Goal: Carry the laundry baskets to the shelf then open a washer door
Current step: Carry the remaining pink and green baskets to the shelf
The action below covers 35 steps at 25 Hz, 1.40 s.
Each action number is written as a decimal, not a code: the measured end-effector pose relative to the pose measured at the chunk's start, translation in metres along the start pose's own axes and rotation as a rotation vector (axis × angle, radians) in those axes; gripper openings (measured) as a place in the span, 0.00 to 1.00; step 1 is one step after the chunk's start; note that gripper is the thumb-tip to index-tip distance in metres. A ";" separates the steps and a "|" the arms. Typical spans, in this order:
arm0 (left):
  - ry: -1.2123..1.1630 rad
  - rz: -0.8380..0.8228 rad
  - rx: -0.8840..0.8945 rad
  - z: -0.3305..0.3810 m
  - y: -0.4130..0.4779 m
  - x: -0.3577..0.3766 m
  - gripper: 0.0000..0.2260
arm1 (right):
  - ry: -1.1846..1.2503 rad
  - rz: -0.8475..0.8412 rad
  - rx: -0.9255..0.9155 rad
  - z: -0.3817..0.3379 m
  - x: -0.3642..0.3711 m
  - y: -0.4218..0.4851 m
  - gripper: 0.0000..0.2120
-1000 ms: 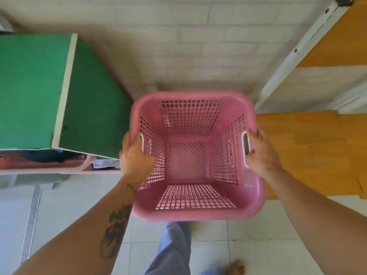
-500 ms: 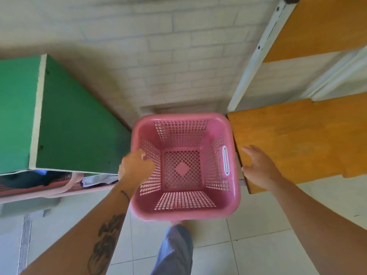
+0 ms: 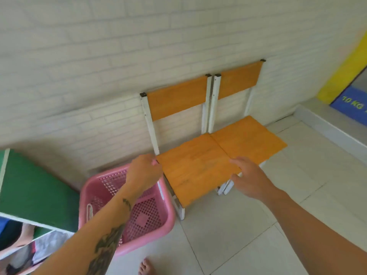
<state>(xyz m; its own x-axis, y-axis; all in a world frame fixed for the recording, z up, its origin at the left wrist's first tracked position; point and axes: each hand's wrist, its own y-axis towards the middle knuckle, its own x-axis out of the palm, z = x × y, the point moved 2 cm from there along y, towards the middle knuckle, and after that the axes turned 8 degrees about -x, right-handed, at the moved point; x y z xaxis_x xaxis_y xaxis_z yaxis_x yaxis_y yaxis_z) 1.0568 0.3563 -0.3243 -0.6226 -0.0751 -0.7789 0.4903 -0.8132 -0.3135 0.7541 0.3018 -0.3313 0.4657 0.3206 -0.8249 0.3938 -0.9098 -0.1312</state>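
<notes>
One pink basket (image 3: 151, 219), forearm (image 3: 111, 217) hiding half

The pink basket (image 3: 139, 221) sits wedged on the floor between the green shelf unit (image 3: 37, 193) and the nearer orange chair (image 3: 196, 171) (its rim touching the chair leg), hard by the brick wall (image 3: 99, 76). Rightward, bare floor tiles (image 3: 248, 225) lie open past the second chair (image 3: 248, 135).

Pink basket (image 3: 158, 221) on tiled floor (image 3: 248, 225)
</notes>
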 end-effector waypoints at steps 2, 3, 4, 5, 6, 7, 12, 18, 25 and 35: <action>0.021 -0.031 0.118 0.068 -0.038 0.023 0.21 | -0.010 0.082 0.025 0.037 -0.050 -0.052 0.22; 0.038 -0.054 0.178 0.102 -0.056 0.035 0.21 | -0.025 0.122 0.051 0.058 -0.072 -0.076 0.23; 0.053 -0.072 0.243 0.134 -0.072 0.048 0.21 | -0.042 0.154 0.088 0.078 -0.094 -0.098 0.24; 0.067 -0.089 0.303 0.168 -0.089 0.061 0.20 | -0.063 0.179 0.133 0.098 -0.115 -0.120 0.25; 0.083 -0.110 0.353 0.198 -0.106 0.074 0.20 | -0.083 0.205 0.174 0.118 -0.135 -0.140 0.26; 0.097 -0.137 0.402 0.232 -0.124 0.090 0.20 | -0.100 0.236 0.217 0.139 -0.157 -0.161 0.26; 0.144 -0.218 0.637 0.370 -0.182 0.167 0.19 | -0.188 0.371 0.373 0.229 -0.249 -0.232 0.27; 0.175 -0.300 0.810 0.525 -0.200 0.294 0.20 | -0.290 0.433 0.567 0.351 -0.337 -0.268 0.28; 0.362 -0.331 1.076 0.722 -0.236 0.437 0.20 | -0.262 0.585 0.796 0.492 -0.441 -0.307 0.28; 0.514 -0.389 1.341 0.919 -0.374 0.634 0.12 | -0.175 0.721 1.009 0.706 -0.547 -0.428 0.28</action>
<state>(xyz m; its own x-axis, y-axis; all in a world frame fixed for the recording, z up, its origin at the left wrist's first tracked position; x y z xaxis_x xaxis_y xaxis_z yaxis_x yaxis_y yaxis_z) -0.0815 0.0821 -0.2015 -0.1617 0.2405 -0.9571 -0.7431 -0.6679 -0.0423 -0.2289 0.3293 -0.2124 0.1807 -0.3031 -0.9357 -0.7246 -0.6843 0.0817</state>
